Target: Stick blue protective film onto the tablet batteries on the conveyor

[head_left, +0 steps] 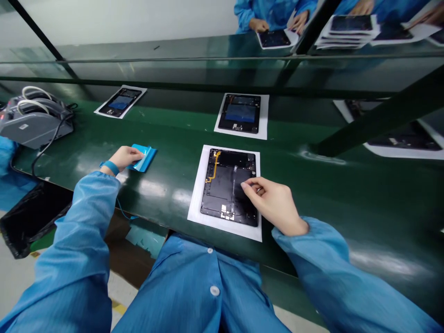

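A black tablet housing (222,194) with a yellow flex cable (215,167) along its upper left lies on a white sheet (197,203) in front of me. Over its right side is my right hand (272,201), thumb and forefinger pinched together; anything between the tips is too small to make out. To the left, my left hand (126,158), with a blue band at the wrist, has its fingers closed at the near-left part of a blue film packet (147,159) on the green table.
Two more housings on white sheets lie farther back, one at centre (241,113) and one at left (121,101). A grey machine (38,118) stands far left. A dark green post (378,115) slants at right. People's hands work beyond the rail.
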